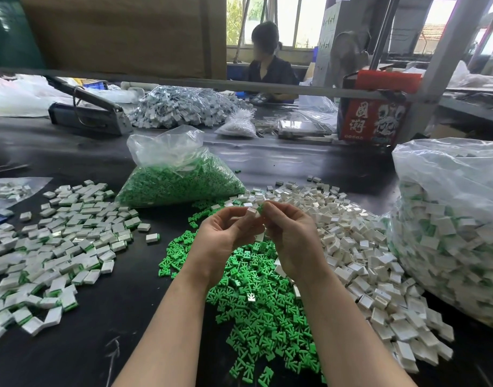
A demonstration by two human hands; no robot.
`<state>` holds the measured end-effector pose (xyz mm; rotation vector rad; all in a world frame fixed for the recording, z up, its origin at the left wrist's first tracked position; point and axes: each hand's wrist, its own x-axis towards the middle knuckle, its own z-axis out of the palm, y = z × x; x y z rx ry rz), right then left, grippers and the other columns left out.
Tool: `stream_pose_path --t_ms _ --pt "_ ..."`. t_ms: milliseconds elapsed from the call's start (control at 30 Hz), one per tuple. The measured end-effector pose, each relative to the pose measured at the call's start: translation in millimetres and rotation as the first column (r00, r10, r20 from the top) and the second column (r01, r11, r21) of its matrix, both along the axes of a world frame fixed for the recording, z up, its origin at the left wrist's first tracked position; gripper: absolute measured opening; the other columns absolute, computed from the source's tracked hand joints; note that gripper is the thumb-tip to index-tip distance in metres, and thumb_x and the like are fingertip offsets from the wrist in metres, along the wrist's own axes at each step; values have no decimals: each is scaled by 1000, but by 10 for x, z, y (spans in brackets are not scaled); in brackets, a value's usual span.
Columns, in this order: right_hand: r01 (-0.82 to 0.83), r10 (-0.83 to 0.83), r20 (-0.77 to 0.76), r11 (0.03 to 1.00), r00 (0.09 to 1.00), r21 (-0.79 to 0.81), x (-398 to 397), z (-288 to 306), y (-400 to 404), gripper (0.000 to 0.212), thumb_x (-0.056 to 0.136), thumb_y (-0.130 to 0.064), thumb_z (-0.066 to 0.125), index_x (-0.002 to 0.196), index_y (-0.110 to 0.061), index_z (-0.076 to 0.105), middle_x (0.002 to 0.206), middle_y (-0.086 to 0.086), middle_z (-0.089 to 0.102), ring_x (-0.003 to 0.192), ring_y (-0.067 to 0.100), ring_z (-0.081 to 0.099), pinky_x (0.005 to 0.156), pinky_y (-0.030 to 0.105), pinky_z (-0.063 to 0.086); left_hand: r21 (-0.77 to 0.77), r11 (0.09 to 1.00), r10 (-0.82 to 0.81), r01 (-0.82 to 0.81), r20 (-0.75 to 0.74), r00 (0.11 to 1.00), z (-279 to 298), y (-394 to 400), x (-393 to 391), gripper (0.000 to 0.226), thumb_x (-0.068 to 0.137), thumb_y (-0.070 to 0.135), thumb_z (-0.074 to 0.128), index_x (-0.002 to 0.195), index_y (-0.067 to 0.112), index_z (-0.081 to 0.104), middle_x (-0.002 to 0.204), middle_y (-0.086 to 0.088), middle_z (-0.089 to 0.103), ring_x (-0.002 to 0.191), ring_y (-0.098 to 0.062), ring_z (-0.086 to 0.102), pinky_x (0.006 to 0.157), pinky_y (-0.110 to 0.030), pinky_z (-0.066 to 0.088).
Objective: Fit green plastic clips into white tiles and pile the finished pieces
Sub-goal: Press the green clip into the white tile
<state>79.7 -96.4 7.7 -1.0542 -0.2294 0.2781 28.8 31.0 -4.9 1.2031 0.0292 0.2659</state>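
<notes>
Black work surface, matte, scuffed with a pale scratch near the front edge. Workshop room: windows at the back, a grey metal rail crossing the view, a large brown board leaning at upper left. A second person sits at the far side of the bench, dark top, working over small parts.

On the surface, left: a spread pile of finished pieces, white tiles with green showing at their edges. Centre front: a loose heap of green clips. Behind it, an open clear bag of green clips. Right of centre: a heap of empty white tiles, running into a big clear sack of tiles that show green. Far side: a grey sealing tool, a mound of grey-white parts, a red printed box.

Hands are raised together above the clip heap, wrists apart, fingertips meeting. The left hand pinches a white tile between thumb and curled fingers. The right hand has thumb and forefinger pressed together at the tile's right edge, on a green clip of which only a sliver shows; whether it is already seated in the tile I cannot tell. The remaining right fingers are curled toward the palm.
</notes>
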Motion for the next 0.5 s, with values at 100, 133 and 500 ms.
stream_pose_path --t_ms 100,133,500 --pt "-6 6 6 1000 1000 3 0 4 -19 26 70 -17 73 93 -4 68 75 6 66 71 17 57 67 28 45 -2 1000 30 -30 -20 999 -9 10 9 14 78 31 74 89 23 72 99 -9 76 91 -19 73 67 -21 54" --pt "-2 2 15 1000 1000 -9 -4 3 -23 27 70 -18 73 93 -5 68 75 5 65 69 15 55 65 27 45 20 998 62 -61 -35 998 -16 12 17 18 77 31 74 91 20 69 96 -4 76 89 -14 71 67 -21 52" --pt "53 -43 99 993 994 -102 -23 -21 -6 6 86 -3 68 91 -4 67 78 8 62 69 17 53 63 29 43 -165 979 107 -117 -65 992 -25 28 35 32 65 16 76 97 15 72 83 -5 75 73 -15 72 61 -20 54"
